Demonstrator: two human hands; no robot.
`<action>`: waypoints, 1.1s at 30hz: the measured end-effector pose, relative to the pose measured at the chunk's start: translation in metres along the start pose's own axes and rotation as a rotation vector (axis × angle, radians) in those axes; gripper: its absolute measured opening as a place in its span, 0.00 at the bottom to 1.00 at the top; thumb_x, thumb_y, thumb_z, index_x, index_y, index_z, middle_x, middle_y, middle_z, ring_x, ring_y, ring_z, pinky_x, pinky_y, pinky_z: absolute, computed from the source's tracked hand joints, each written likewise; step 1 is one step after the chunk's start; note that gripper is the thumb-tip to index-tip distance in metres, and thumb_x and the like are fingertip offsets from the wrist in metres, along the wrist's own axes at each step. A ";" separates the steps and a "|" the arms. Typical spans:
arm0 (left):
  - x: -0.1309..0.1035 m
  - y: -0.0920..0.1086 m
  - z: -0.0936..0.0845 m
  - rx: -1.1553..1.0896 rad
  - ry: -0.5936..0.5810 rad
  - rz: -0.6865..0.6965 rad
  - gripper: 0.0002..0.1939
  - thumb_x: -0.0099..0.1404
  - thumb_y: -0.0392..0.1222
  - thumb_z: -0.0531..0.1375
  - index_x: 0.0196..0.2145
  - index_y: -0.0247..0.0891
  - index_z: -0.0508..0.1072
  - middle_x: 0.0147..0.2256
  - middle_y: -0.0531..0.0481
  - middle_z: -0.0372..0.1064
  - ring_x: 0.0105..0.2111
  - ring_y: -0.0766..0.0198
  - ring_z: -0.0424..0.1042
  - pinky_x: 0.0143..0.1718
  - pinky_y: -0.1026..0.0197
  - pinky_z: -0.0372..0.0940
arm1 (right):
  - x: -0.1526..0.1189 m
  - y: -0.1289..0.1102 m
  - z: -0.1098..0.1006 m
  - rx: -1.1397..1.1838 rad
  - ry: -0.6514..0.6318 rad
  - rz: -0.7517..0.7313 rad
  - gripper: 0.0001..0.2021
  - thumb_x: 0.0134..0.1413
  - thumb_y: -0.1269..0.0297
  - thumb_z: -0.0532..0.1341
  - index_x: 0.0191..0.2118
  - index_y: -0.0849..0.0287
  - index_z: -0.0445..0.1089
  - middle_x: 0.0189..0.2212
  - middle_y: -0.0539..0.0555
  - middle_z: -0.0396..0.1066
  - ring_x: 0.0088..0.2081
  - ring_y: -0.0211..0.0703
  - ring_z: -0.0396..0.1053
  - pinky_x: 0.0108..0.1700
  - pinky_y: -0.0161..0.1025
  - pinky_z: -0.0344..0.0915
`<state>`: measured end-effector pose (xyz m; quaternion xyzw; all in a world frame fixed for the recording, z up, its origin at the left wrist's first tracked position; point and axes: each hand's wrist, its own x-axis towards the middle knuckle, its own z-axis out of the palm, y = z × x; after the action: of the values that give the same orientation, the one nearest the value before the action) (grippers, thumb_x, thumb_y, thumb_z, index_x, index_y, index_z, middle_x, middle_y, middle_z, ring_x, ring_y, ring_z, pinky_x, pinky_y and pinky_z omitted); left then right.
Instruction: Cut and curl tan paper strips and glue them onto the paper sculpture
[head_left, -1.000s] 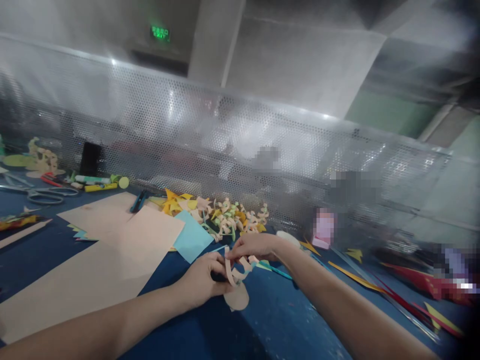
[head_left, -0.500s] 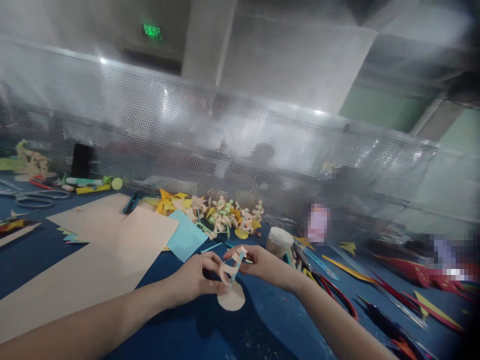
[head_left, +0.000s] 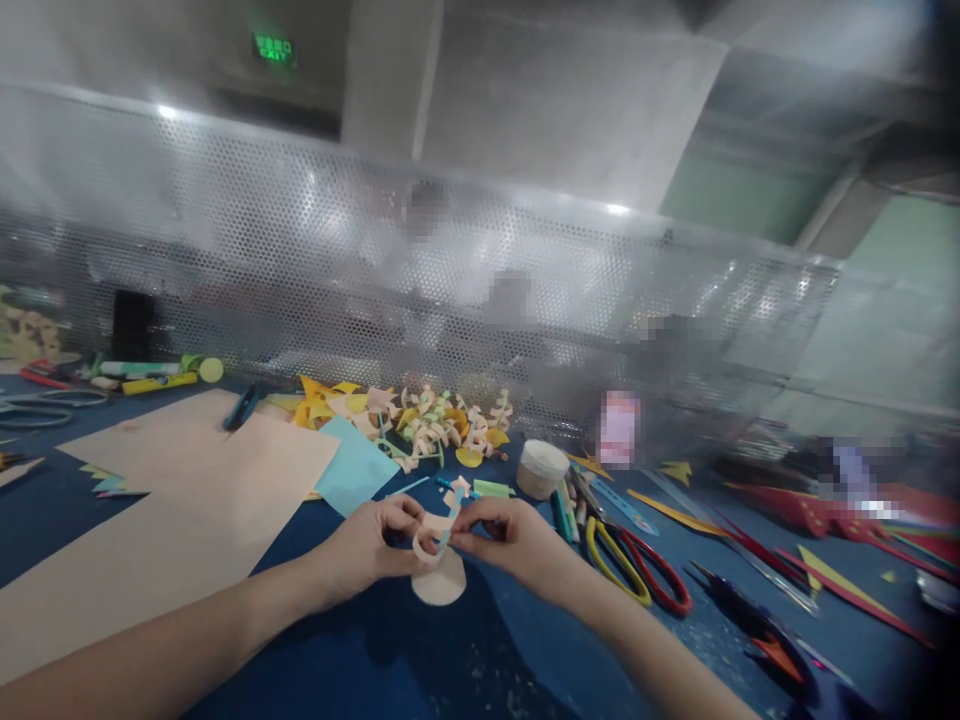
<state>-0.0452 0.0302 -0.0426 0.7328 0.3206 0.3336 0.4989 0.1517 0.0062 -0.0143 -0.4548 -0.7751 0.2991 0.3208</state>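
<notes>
A small paper model (head_left: 438,582) with a round peach base, curled peach strips and a light blue strip is between my hands, above the blue table (head_left: 420,650). My left hand (head_left: 379,540) pinches the curled peach strip at the model's left side. From the right, the fingertips of my right hand (head_left: 499,535) are closed on the light blue strip, under a small peach piece at the top. Both sets of fingertips nearly meet, and they partly hide where the strips join.
Peach sheets (head_left: 217,470) and a light blue sheet (head_left: 356,465) lie left. Behind are curled paper pieces (head_left: 427,420) and a lidded tub (head_left: 542,468). Scissors (head_left: 652,570) and a dark tool (head_left: 757,630) lie right. A perforated metal screen (head_left: 337,260) runs along the back.
The view has shifted slightly, so most things appear farther left. My right hand has moved lower on the model, from near its top onto the light blue strip.
</notes>
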 end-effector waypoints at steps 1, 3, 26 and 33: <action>0.000 0.000 0.000 0.003 -0.004 0.001 0.07 0.48 0.42 0.64 0.25 0.37 0.76 0.32 0.53 0.60 0.31 0.65 0.64 0.34 0.65 0.59 | -0.001 -0.001 -0.002 -0.016 -0.003 0.000 0.08 0.46 0.63 0.61 0.30 0.61 0.74 0.26 0.52 0.71 0.27 0.38 0.62 0.29 0.34 0.57; 0.000 0.000 0.000 0.001 -0.012 0.013 0.07 0.48 0.42 0.64 0.25 0.37 0.76 0.33 0.52 0.60 0.32 0.64 0.64 0.34 0.65 0.59 | -0.002 -0.003 -0.005 -0.038 -0.032 0.003 0.08 0.46 0.64 0.60 0.31 0.61 0.75 0.26 0.52 0.71 0.27 0.38 0.63 0.29 0.34 0.57; 0.002 -0.002 0.007 0.503 -0.018 0.158 0.08 0.48 0.32 0.59 0.28 0.39 0.74 0.32 0.51 0.67 0.36 0.61 0.66 0.38 0.63 0.60 | -0.006 0.003 0.010 -0.136 -0.170 0.031 0.05 0.40 0.74 0.59 0.27 0.63 0.72 0.21 0.49 0.68 0.24 0.36 0.60 0.25 0.30 0.56; -0.001 0.001 0.011 0.514 0.022 0.184 0.09 0.49 0.39 0.62 0.31 0.39 0.71 0.32 0.51 0.66 0.34 0.60 0.65 0.35 0.63 0.60 | -0.004 0.010 0.012 -0.052 -0.143 0.051 0.05 0.41 0.70 0.60 0.28 0.64 0.72 0.22 0.49 0.67 0.25 0.36 0.59 0.26 0.30 0.57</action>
<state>-0.0364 0.0236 -0.0446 0.8578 0.3323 0.2931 0.2605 0.1492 0.0045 -0.0307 -0.4601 -0.7915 0.3189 0.2451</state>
